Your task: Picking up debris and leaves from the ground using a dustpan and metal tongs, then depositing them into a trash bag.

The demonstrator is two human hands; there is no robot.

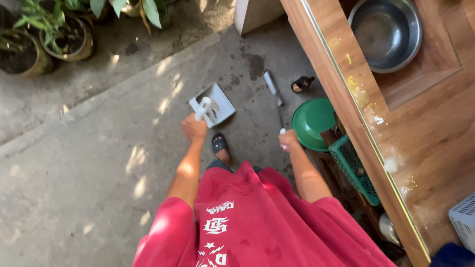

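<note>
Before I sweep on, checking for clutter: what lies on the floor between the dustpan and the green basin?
In the head view, between dustpan and green basin lies a long-handled tool and, farther back, a small dark bottle.

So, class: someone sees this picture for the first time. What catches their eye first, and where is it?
The red shirt fills the bottom centre. Above it, the left hand grips a white dustpan over the concrete floor, while the right hand holds a thin handle. A steel bowl sits top right.
</note>
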